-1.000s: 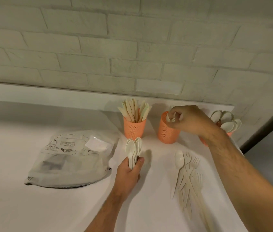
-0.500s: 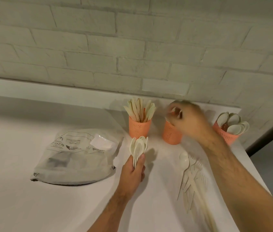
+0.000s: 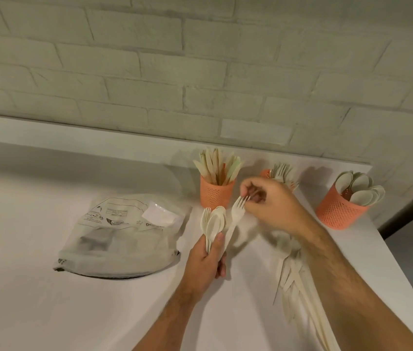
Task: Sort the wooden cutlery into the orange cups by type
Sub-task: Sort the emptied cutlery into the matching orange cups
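Your right hand (image 3: 271, 209) left the fork cup (image 3: 267, 174), now pinching a fork (image 3: 236, 216) by its tines from your left hand's (image 3: 208, 259) bundle (image 3: 214, 224).

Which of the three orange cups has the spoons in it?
The orange cup on the far right, by the table's corner, holds the spoons: rounded bowls stick out of its top. The left cup holds flat knives, and the middle cup, partly behind the right hand, holds forks.

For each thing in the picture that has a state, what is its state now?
Left hand: grips a bunch of cutlery.
Right hand: pinches one fork by its tines.
Left cup: upright, holds knives.
Middle cup: holds forks.
Right cup: tilted, holds spoons.
Loose pile: lying on the table.
Bag: lying flat.
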The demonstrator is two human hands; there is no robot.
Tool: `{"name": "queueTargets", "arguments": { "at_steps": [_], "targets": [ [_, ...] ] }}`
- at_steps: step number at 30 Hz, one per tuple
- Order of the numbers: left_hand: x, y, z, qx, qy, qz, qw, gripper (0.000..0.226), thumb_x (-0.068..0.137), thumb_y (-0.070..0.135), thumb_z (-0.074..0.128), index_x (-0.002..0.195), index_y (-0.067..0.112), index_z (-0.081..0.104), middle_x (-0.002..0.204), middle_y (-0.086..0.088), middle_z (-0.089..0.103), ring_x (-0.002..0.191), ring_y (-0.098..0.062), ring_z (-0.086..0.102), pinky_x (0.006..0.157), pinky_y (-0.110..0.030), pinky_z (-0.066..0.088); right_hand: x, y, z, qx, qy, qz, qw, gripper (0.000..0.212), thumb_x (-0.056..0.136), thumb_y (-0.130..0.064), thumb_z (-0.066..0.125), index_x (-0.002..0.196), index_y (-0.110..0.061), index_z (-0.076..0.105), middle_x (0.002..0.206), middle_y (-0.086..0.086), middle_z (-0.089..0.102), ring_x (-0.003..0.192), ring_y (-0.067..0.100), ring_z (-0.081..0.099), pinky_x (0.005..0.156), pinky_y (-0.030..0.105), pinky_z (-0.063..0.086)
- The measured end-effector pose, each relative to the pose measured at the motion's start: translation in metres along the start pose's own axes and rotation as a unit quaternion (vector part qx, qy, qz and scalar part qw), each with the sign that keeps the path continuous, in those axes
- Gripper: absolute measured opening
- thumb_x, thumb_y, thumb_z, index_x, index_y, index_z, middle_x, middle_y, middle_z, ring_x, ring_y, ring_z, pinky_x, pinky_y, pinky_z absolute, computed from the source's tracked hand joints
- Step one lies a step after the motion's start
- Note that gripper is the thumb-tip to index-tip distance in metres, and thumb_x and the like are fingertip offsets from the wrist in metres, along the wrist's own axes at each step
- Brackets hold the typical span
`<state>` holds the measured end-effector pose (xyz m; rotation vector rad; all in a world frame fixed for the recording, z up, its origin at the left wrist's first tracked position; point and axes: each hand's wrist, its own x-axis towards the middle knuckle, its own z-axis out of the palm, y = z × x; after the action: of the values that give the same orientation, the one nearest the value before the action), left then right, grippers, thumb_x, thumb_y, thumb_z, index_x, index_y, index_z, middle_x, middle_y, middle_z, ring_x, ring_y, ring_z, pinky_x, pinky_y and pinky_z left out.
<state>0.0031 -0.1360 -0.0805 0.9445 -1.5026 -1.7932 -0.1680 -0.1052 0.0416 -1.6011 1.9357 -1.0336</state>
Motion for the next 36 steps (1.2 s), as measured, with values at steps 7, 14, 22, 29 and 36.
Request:
{"name": "queueTargets", "arguments": {
  "at_steps": [7,14,22,29,36],
  "targets": [
    [0.004,-0.001,-0.002,0.008,-0.027,-0.013,1.0,0.018,0.1,0.015,0.052,0.084,0.021,0.056,0.062,0.007,0.046,0.051,-0.008,0.039,0.047,-0.019,0.035,0.008,-0.022,-0.034,0.058,-0.048,-0.083,0.994,0.016,0.086,-0.006,0.074,0.091,-0.019,0.066,0.084,-0.008,0.068,0.08,0.009,0.063,0.077,0.028,0.048],
    [0.0,-0.002,-0.003,0.083,-0.028,-0.001,0.996,0.006,0.091,0.022,0.065,0.095,0.02,0.062,0.07,0.007,0.063,0.057,-0.006,0.059,0.05,-0.023,0.048,0.023,-0.02,0.018,-0.137,-0.175,-0.035,0.974,0.037,0.086,-0.02,0.077,0.122,-0.021,0.071,0.098,-0.013,0.067,0.076,-0.013,0.058,0.071,0.002,0.043],
    [0.003,-0.009,-0.003,0.122,-0.006,0.013,0.992,0.012,0.09,0.023,0.068,0.099,0.022,0.061,0.06,0.015,0.057,0.052,-0.002,0.053,0.056,-0.013,0.041,0.029,-0.013,0.025,-0.169,-0.204,-0.019,0.964,0.029,0.09,-0.024,0.073,0.119,-0.019,0.072,0.103,-0.014,0.067,0.072,-0.014,0.054,0.065,0.006,0.041],
    [0.001,-0.006,-0.001,0.1,-0.046,0.036,0.993,0.023,0.087,0.008,0.064,0.075,0.021,0.05,0.05,0.01,0.045,0.045,-0.012,0.043,0.05,-0.02,0.041,0.034,-0.007,0.024,-0.133,-0.206,-0.005,0.97,0.008,0.092,-0.022,0.071,0.097,-0.017,0.074,0.093,-0.002,0.073,0.085,0.007,0.066,0.075,0.021,0.051],
    [0.001,-0.008,-0.001,0.072,-0.021,0.044,0.996,0.022,0.091,0.013,0.066,0.089,0.034,0.061,0.057,0.013,0.046,0.047,-0.012,0.038,0.047,-0.027,0.037,0.031,-0.003,0.018,0.041,-0.096,-0.018,0.994,0.01,0.096,-0.011,0.063,0.101,-0.018,0.067,0.097,-0.003,0.071,0.09,0.005,0.069,0.08,0.017,0.053]
  ]
}}
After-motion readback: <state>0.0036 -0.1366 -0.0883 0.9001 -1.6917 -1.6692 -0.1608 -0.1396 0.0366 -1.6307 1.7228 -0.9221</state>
